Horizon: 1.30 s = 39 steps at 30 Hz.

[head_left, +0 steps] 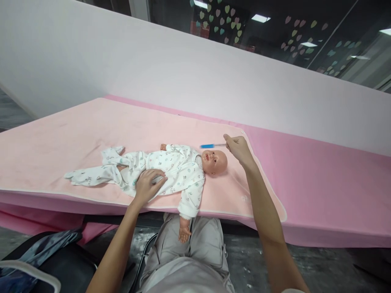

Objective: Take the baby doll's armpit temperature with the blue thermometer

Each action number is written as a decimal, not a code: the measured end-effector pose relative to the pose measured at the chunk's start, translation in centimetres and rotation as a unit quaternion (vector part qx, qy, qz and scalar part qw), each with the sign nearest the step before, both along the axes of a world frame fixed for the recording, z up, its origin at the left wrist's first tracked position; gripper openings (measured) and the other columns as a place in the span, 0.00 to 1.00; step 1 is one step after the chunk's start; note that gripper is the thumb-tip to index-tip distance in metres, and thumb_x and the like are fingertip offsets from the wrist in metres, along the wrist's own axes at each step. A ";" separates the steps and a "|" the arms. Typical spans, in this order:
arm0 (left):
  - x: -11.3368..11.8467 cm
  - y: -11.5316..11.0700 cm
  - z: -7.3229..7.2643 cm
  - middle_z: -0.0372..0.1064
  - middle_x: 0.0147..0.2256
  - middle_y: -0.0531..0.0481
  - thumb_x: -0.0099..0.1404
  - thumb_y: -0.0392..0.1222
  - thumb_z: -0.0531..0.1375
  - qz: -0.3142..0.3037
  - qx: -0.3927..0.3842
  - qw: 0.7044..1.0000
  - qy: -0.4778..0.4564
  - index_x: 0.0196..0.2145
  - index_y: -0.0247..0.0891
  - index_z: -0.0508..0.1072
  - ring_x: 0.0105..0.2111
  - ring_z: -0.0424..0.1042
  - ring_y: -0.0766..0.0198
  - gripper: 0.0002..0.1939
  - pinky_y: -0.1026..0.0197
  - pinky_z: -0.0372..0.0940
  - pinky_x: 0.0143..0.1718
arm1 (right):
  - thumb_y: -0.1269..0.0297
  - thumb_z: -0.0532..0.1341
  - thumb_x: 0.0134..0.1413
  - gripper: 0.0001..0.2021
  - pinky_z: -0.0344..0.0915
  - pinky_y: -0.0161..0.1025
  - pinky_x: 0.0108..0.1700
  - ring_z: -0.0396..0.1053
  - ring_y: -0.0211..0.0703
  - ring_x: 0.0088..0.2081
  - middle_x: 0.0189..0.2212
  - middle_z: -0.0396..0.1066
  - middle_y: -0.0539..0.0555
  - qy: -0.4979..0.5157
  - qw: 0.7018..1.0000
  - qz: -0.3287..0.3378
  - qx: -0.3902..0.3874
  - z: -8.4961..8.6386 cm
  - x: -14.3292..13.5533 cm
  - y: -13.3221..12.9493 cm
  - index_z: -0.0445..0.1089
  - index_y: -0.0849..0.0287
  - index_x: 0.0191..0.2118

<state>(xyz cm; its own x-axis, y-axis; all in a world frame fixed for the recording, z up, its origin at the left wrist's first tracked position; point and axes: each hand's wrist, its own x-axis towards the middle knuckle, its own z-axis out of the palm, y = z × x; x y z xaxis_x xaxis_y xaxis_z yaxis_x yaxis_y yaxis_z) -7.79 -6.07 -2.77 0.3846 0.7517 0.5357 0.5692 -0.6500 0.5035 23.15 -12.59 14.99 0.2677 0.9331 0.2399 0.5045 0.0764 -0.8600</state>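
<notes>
A baby doll lies on its back on a peach mat, dressed in a white printed outfit. Its head points right, and one arm hangs over the table's near edge. My left hand rests on the outfit at the doll's lower belly, fingers stretched out and open. Above the doll's head, my right hand is closed on a thin stick with a blue end. The blue end points left, close beside the doll's face; it looks smeared, so its exact kind does not show.
The table wears a pink cloth under the mat. A white partition stands along the back, with dark glass bearing heart stickers above it. At the lower left is a black chair with dark patterned fabric on it.
</notes>
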 end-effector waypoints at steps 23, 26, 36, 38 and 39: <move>0.1 -0.1 0.0 0.73 0.36 0.50 0.62 0.49 0.56 0.004 0.015 1.000 0.000 0.32 0.41 0.71 0.41 0.69 0.58 0.10 0.57 0.57 0.47 | 0.53 0.55 0.56 0.21 0.51 0.31 0.26 0.54 0.32 0.20 0.14 0.56 0.45 -0.145 0.941 -0.289 0.099 -10.1 -2.4 -8.2 0.62 0.60 0.18; 0.1 -0.2 0.0 0.73 0.36 0.50 0.62 0.49 0.56 0.002 0.017 1.000 -0.001 0.32 0.41 0.71 0.41 0.69 0.58 0.10 0.57 0.57 0.46 | 0.50 0.55 0.56 0.20 0.57 0.32 0.29 0.63 0.36 0.22 0.20 0.68 0.51 -0.173 0.925 -0.320 0.113 -14.8 -2.8 -9.9 0.69 0.61 0.23; 0.3 -0.1 -0.2 0.73 0.35 0.50 0.61 0.49 0.57 -0.001 0.027 0.999 -0.019 0.32 0.41 0.71 0.39 0.70 0.58 0.09 0.56 0.58 0.45 | 0.63 0.55 0.60 0.12 0.50 0.33 0.26 0.65 0.37 0.25 0.22 0.70 0.51 -0.373 0.903 -0.179 -0.118 -18.7 -4.7 -10.6 0.68 0.59 0.26; 0.4 -0.4 -0.2 0.73 0.35 0.50 0.60 0.48 0.58 0.014 0.028 0.999 -0.041 0.37 0.41 0.71 0.39 0.70 0.58 0.10 0.55 0.59 0.46 | 0.64 0.56 0.59 0.11 0.48 0.34 0.25 0.64 0.36 0.24 0.22 0.70 0.51 -0.369 0.901 -0.166 -0.158 -17.8 -4.6 -9.9 0.68 0.59 0.26; 0.5 -0.7 0.0 0.73 0.36 0.50 0.60 0.47 0.59 0.028 0.029 0.997 -0.060 0.41 0.41 0.70 0.38 0.70 0.58 0.13 0.55 0.59 0.46 | 0.64 0.57 0.59 0.12 0.47 0.34 0.25 0.64 0.36 0.24 0.23 0.70 0.51 -0.371 0.898 -0.160 -0.173 -17.2 -4.5 -9.5 0.68 0.59 0.25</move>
<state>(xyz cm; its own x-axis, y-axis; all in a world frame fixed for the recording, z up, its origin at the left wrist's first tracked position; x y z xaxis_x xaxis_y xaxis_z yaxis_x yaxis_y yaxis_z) -7.25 -6.73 -2.76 0.2741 0.7362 0.6188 0.5434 -0.6495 0.5319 18.60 -22.06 -2.24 0.4224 0.8895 0.1742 0.8968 -0.3822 -0.2229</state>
